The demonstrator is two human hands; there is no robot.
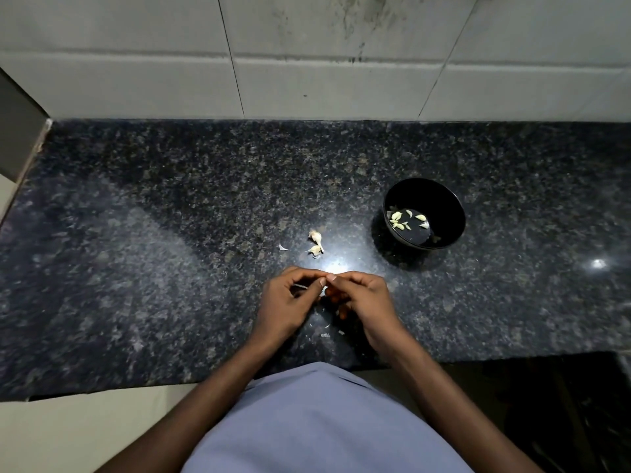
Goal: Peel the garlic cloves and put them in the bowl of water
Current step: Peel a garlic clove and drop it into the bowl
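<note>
Both hands point(326, 295) seemingly pinch clove point(323, 291)

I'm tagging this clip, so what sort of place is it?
Most likely a home kitchen: a dark speckled stone counter against a pale tiled wall, with garlic cloves beside a black bowl.

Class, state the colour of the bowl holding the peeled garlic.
The bowl is black, seen best in the head view.

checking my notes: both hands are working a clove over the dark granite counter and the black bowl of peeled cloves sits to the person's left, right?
Wrong side. The head view shows the black round bowl of peeled cloves on the person's right; the rest holds.
</note>
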